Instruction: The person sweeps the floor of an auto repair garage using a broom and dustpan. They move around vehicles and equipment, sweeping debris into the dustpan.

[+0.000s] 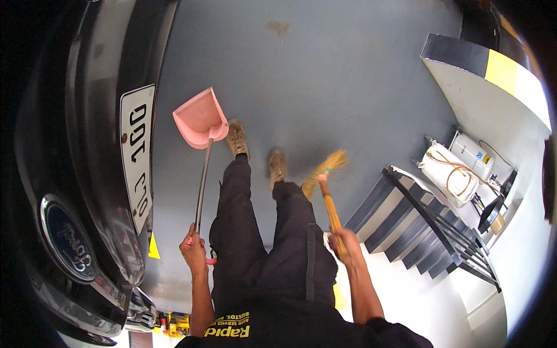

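My left hand [194, 250] is closed round the dark handle of a long-handled pink dustpan [201, 119]. The dustpan's scoop is out ahead of my left foot, between that foot and the car, and it looks bare inside. In my right hand [346, 246] is the thick yellowish handle of a soft broom [326, 169]. Its straw bristles fan out to the right of my right shoe, slightly blurred. Whether the bristles touch the floor I cannot tell.
Along the left stands a dark car [98, 174] with a licence plate [137, 156]. To the right are grey-and-white steps [400, 220] with a black railing [429, 223], white tanks [449, 174] with hoses, and a low wall with a black-and-yellow top [502, 72]. A stain [278, 27] marks the grey floor ahead.
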Motion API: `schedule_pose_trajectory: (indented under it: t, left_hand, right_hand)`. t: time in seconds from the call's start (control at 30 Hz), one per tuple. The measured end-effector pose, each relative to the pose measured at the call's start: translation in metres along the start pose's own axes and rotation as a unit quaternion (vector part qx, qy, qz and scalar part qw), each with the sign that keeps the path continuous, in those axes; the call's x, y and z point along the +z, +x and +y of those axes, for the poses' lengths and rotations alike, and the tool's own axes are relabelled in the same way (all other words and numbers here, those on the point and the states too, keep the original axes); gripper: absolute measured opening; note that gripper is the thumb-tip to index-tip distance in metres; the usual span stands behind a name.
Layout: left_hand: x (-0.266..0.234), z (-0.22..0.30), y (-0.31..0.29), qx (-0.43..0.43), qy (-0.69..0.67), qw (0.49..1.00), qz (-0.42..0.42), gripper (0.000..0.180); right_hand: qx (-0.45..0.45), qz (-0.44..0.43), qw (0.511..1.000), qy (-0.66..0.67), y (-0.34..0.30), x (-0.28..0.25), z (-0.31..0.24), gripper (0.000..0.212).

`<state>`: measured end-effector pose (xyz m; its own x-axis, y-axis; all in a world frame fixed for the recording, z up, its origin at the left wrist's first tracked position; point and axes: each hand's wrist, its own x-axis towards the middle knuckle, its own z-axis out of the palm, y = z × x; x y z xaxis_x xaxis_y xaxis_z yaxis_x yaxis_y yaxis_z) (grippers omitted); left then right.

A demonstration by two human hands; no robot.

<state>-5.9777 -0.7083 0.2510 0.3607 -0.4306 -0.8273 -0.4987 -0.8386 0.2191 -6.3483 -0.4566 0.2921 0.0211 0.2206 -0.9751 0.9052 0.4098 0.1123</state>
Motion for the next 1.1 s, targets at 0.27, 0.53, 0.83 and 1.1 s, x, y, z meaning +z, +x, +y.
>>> schedule_pose_trajectory:
  t: [0.27, 0.53, 0.83, 1.1]
  left_hand:
    - [-0.009, 0.026, 0.018, 0.000, 0.014, 1.000, -0.013, 0.046]
    - [-0.001, 0.049, 0.020, 0.046, 0.082, 0.994, -0.050, 0.042]
    - [0.016, 0.107, -0.006, 0.093, 0.080, 0.992, -0.044, 0.044]
    - [0.083, 0.187, -0.016, 0.090, 0.082, 0.992, -0.018, 0.046]
  right_hand:
    - [-0.061, -0.347, 0.891, 0.287, 0.099, 0.241, -0.161, 0.022]
    - [-0.106, -0.526, 0.758, 0.371, 0.147, 0.373, -0.397, 0.018]
    - [-0.244, -0.488, 0.778, 0.312, 0.076, 0.217, -0.299, 0.027]
    - [-0.209, -0.052, 0.969, 0.124, -0.021, -0.081, -0.072, 0.038]
